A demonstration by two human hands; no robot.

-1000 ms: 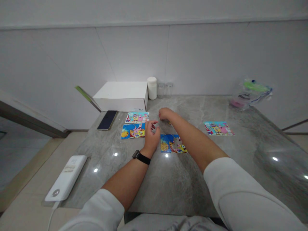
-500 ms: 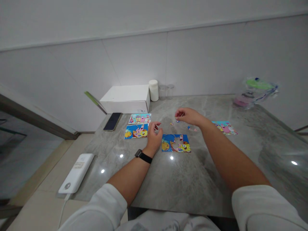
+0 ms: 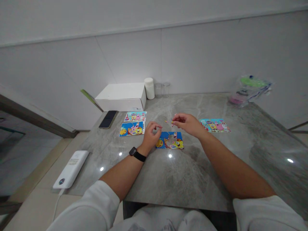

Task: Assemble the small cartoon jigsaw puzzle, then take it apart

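While the right hand [image 3: 189, 124] works just beyond a blue picture puzzle [image 3: 166, 142], its thumb and fingertips appear pinched together on a small piece [image 3: 172, 122]. The puzzle lies flat on the grey tabletop [image 3: 183, 179], between the forearms, with an irregular gap in its picture. The left hand [image 3: 151, 134] is at the puzzle's left edge, fingers loosely curled; whether thumb and forefinger meet, or hold anything, cannot be told.

As judged from this arrangement, the piece is best gripped by its edges, printed face up, and turned above the gap until outline and colours agree with the border. It is best lowered level and pressed with one fingertip, since a piece forced in askew would probably lift its neighbours. The left hand serves best with light pressure on the puzzle's filled margin. The blue card [image 3: 132, 129] to the left, bearing a similar picture, offers a guide to orientation.

Several details are obscure. The right fingers cover much of the small piece, so its shape and print are unclear, as is whether it is clear of the tabletop. A loose piece [image 3: 166, 121] lies near it, too small to read. The left hand masks part of the puzzle's left edge; whether it presses there is uncertain. Both sleeves [image 3: 267, 211] are cut off below.
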